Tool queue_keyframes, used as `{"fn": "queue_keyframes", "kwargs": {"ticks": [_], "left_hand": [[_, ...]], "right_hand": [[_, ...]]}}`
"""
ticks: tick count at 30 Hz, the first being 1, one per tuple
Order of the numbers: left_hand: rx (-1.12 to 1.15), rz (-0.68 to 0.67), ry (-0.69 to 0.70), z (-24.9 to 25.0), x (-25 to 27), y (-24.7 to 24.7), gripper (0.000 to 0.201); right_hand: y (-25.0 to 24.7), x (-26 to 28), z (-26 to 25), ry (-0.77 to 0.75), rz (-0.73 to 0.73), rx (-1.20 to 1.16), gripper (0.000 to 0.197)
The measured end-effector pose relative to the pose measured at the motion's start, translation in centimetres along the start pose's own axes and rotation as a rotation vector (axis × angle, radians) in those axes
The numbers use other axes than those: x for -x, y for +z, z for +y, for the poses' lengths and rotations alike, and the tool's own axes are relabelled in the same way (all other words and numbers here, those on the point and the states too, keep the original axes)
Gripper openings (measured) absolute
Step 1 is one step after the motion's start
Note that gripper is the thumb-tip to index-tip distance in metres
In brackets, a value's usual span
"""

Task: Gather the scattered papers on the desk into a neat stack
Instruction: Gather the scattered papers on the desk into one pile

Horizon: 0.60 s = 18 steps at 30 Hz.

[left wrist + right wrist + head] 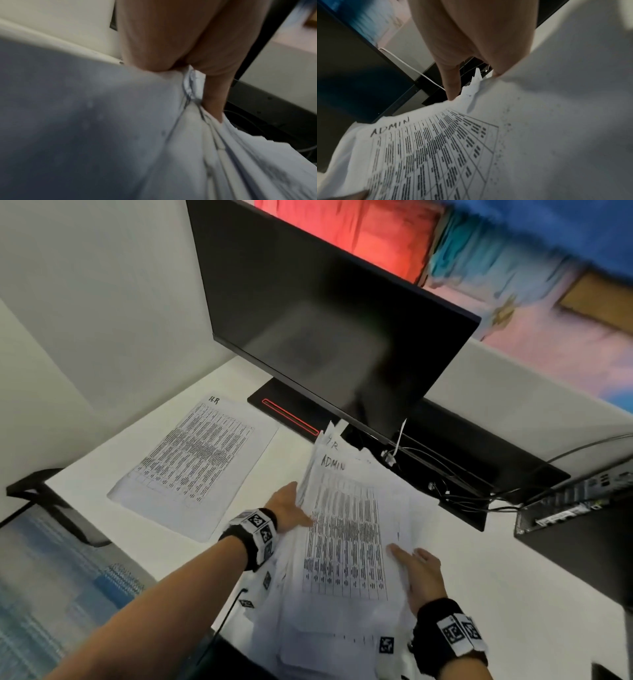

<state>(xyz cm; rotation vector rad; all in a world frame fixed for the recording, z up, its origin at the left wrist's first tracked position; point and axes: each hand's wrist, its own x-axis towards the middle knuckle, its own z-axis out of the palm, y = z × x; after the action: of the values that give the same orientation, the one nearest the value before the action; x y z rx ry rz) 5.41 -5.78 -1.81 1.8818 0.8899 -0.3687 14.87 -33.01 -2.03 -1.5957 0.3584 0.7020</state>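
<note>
A loose bundle of printed sheets point(346, 542) is held tilted above the white desk point(496, 577); its top page reads "ADMIN" point(390, 127). My left hand point(291, 508) grips the bundle's left edge, and in the left wrist view the sheets point(188, 148) are pinched between thumb and fingers point(214, 94). My right hand point(418, 573) rests on the right side of the bundle, its fingers point(452, 86) fairly straight and touching the paper from above. One single sheet marked "H.R" point(191, 463) lies flat on the desk to the left.
A black monitor point(325, 337) stands right behind the bundle, its base point(284, 405) beside the lone sheet. Cables point(462, 487) run along a black tray at the back. A small computer point(565, 508) sits at the right. A dark chair arm point(41, 498) is at the desk's left edge.
</note>
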Motion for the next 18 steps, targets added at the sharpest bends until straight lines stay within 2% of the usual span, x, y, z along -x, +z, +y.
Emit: {"fn": "queue_keyframes", "kwargs": {"ticks": [1, 3, 4, 5, 6, 8, 10, 13, 15, 18], "left_hand": [[0.038, -0.03, 0.027, -0.2, 0.0, 0.0, 0.084], [0.067, -0.027, 0.066, -1.0, 0.0, -0.5, 0.084], [0.05, 0.026, 0.073, -1.3, 0.1, -1.2, 0.082], [0.02, 0.119, 0.068, -1.8, 0.0, -2.4, 0.072], [-0.002, 0.238, 0.052, -2.5, -0.2, -3.8, 0.06], [-0.09, 0.439, -0.022, -4.0, -0.1, -7.7, 0.049], [-0.255, 0.56, -0.161, -5.8, 0.2, -11.8, 0.056], [-0.404, 0.647, -0.396, -9.1, 0.6, -16.7, 0.081], [-0.38, 0.666, -0.453, -11.5, 0.3, -18.9, 0.097], [-0.304, 0.649, -0.424, -13.6, 0.0, -20.5, 0.108]], "right_hand": [[-0.3, -0.2, 0.3, 0.003, 0.012, 0.019, 0.09], [-0.7, -1.0, 1.2, 0.066, 0.003, 0.042, 0.112], [-1.0, -1.4, 1.7, 0.077, -0.03, 0.049, 0.124], [-1.0, -1.1, 1.7, 0.07, -0.053, 0.07, 0.129], [-0.9, -0.8, 1.7, 0.074, -0.045, 0.079, 0.122], [-0.4, 0.2, 1.2, 0.088, -0.01, 0.075, 0.089], [0.0, 0.9, 0.7, 0.053, -0.027, 0.085, 0.08], [0.6, 0.9, 0.9, 0.079, -0.02, 0.099, 0.087], [0.8, 0.7, 1.2, 0.086, -0.015, 0.1, 0.094], [1.7, 0.9, 1.3, 0.094, -0.032, 0.106, 0.095]]}}
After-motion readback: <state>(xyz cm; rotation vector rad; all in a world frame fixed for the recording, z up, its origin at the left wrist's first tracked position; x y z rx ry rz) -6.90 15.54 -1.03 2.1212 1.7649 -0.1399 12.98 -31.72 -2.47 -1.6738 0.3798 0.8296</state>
